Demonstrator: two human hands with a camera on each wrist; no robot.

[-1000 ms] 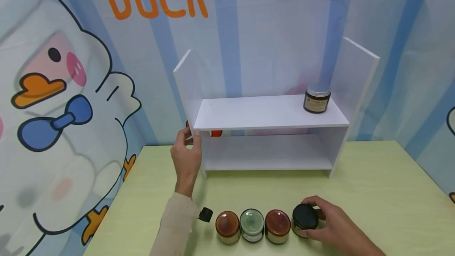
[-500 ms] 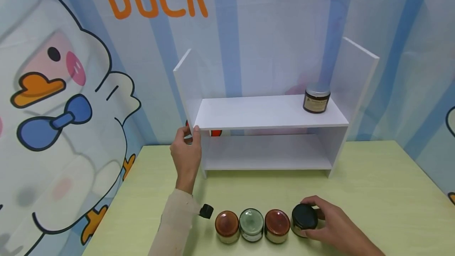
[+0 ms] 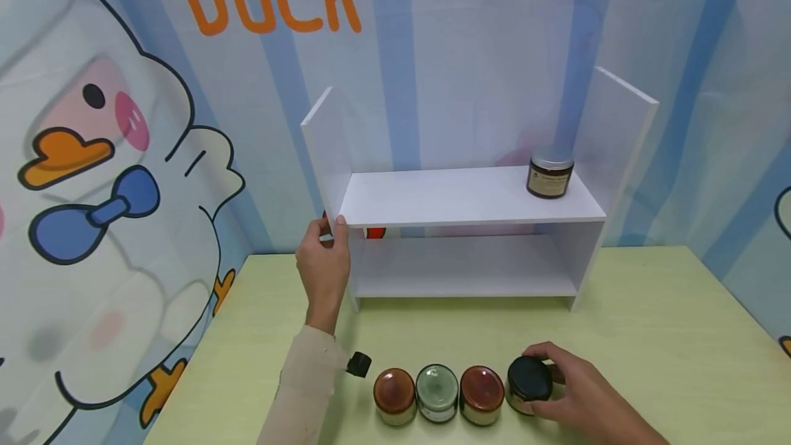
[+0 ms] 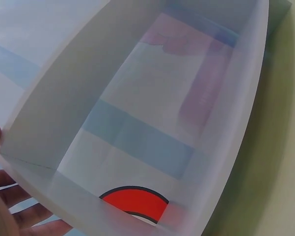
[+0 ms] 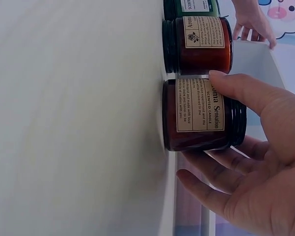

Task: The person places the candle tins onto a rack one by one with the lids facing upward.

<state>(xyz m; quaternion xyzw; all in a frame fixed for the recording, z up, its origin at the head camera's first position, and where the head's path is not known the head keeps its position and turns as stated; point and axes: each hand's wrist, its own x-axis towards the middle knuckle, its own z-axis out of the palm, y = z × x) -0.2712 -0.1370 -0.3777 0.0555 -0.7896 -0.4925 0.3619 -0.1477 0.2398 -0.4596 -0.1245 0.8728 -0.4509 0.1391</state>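
Two hands in play, and out on the left, past the cartoon duck (image 3: 93, 156) printed on the backdrop, it's the left hand (image 3: 324, 266), stretched forward from a beige sleeve (image 3: 305, 383) with a small black block (image 3: 358, 364) at the cuff. Its grip is clasped on the side panel of the white shelf unit (image 3: 426, 198), thumb at the front edge, fingers round the outer face! The unit stands upright on the pale green tabletop (image 3: 655, 335), front toward the camera, long axis running left to right. Down in front, a row of squat jars: the orange-brown jar (image 3: 395, 390), the green jar (image 3: 437, 390), then the red-brown jar (image 3: 483, 390), all glass end up. Closing the row, just beside the red-brown one, the black-lidded jar (image 3: 529, 380) stands lid up, axis vertical. Above it, near the right panel on the upper board, sits the silver-lidded jar (image 3: 550, 174), upright too. And furthest right, the right hand (image 3: 575, 383), in from the lower right corner, grasps the black-lidded one! That grip spans just the jar's width, thumb near side, fingers far side; the right wrist view shows the thumb tip at the label and one fingertip clear of the glass.
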